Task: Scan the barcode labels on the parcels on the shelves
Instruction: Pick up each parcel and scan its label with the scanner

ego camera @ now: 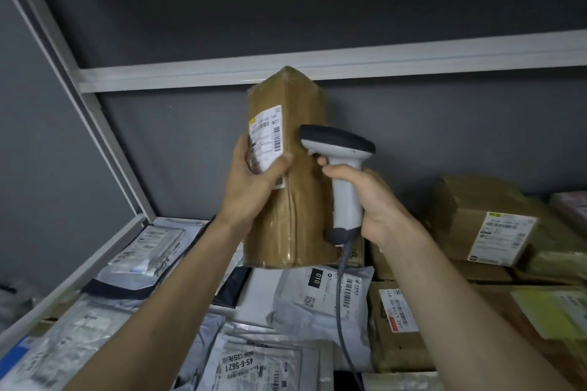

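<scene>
My left hand (251, 181) grips a tall brown taped parcel (301, 200) and holds it upright above the shelf. Its white barcode label (265, 140) faces left toward me, partly under my thumb. My right hand (371, 200) grips the handle of a white and dark grey barcode scanner (341, 155), just right of the parcel. The scanner's head points left at the parcel, close to the label's edge. A grey cable (341, 295) hangs down from the handle.
The shelf below holds several grey and white mailer bags (320, 298) with labels, on the left and in the middle. Brown cardboard boxes (476, 225) with labels are stacked on the right. A white shelf frame (95, 124) runs along the left and behind.
</scene>
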